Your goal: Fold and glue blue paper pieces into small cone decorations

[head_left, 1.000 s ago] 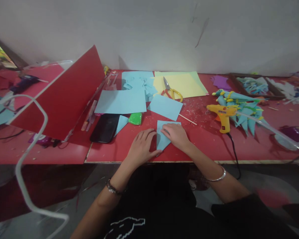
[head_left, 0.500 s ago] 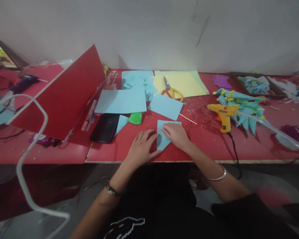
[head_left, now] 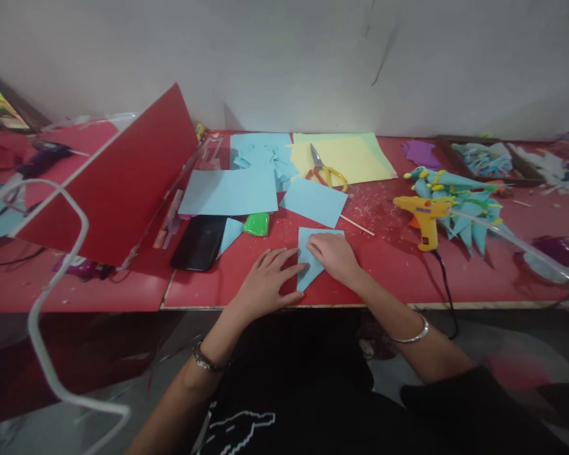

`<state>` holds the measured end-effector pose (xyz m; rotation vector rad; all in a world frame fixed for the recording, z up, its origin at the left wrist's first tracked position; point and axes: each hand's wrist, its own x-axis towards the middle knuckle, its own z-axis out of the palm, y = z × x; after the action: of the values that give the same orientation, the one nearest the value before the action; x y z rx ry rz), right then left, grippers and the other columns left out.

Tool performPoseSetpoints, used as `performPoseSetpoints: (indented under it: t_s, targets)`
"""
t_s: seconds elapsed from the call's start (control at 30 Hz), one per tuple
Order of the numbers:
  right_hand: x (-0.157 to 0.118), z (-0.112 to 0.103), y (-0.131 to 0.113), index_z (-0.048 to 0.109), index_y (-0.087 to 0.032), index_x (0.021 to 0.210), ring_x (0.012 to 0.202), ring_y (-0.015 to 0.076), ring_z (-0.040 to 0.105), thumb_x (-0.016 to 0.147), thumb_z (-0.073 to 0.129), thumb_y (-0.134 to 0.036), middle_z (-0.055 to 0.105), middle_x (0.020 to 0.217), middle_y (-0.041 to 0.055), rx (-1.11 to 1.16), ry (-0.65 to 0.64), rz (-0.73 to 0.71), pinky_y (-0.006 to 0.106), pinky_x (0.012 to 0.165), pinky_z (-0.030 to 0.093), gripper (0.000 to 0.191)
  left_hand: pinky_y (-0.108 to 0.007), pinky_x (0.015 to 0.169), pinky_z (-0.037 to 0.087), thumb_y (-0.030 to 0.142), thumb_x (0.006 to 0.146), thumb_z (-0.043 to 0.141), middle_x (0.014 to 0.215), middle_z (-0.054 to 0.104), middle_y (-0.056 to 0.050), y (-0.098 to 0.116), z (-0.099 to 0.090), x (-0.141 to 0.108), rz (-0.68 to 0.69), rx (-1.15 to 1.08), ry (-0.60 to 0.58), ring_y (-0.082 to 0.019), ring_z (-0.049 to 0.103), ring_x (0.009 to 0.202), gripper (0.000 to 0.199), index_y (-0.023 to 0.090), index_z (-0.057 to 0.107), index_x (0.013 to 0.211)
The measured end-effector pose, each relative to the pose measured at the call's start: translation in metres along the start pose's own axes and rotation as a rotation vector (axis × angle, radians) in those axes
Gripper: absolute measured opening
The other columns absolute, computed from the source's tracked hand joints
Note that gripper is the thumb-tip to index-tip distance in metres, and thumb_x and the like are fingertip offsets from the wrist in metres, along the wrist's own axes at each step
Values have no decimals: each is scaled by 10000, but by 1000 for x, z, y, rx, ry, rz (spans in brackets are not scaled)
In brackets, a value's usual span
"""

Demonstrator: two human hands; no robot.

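A small sheet of light blue paper (head_left: 306, 239) lies on the red table in front of me, its lower right part angled like a fold. My right hand (head_left: 334, 258) presses down on it with the fingers curled together; the fingertips and what is under them are partly hidden. At the sheet's left edge rests my left hand (head_left: 270, 281), fingers spread, thumb and forefinger touching or close to the paper. Just beyond is another light blue paper piece (head_left: 315, 201) with a thin stick (head_left: 358, 225) poking out from under it.
Scissors (head_left: 329, 170) lie on yellow sheets (head_left: 365, 155). A yellow glue gun (head_left: 424, 221) stands by several blue paper cones (head_left: 474, 215) to the right. Leftward are a black phone (head_left: 196, 243), a green packet (head_left: 256, 224), a larger blue sheet (head_left: 230, 191) and a leaning red board (head_left: 128, 177).
My left hand has slid slightly left and its fingers have spread a little from the paper. The right hand stays pressed in nearly the same place.
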<state>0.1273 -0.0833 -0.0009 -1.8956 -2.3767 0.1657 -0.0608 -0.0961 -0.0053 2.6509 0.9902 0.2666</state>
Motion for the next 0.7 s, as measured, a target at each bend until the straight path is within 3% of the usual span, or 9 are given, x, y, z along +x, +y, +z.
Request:
performPoseSetpoints:
  t_s: [0.47,0.7]
  targets:
    - [0,2,1,547,-181,770,772,162,529,869,400,-284,627,790,24,7,25,-1,271,599,219,205,-438,1029,229,385,829,448,1348,388,9,5,-1,-16,129,92,-48,-194,314,1248,353,362,475,1180]
    - [0,3,2,543,-179,765,754,156,528,870,399,-269,622,778,18,12,31,-17,273,591,211,200,-441,989,284,368,830,454,1251,504,14,7,-11,-23,152,47,-5,-190,454,1138,258,329,579,1053]
